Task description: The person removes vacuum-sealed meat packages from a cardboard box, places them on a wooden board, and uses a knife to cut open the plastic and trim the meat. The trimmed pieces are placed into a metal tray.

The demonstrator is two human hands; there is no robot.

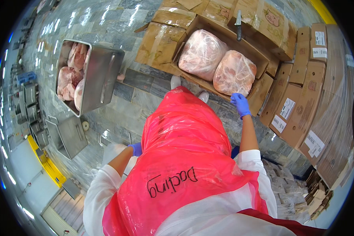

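My right hand [240,105], in a blue glove, is at the near right edge of an open cardboard carton [265,59]. Its fingers are pinched together on the clear plastic wrap at the near end of a block of raw meat [235,73]. A second plastic-wrapped meat block [202,52] lies beside it to the left, in the same carton. Across the carton's far side, a knife [238,26] rests with its blade upward in the picture. My left hand [136,149], also blue-gloved, is low beside my red plastic apron [185,137]; its fingers are mostly hidden.
To the left stands a metal bin [102,76] holding several pieces of meat. Another metal bin [67,135] is nearer. Clear plastic [113,152] hangs by my left forearm. More cartons [299,104] are stacked at the right, some film-wrapped. The tiled floor [139,80] looks wet.
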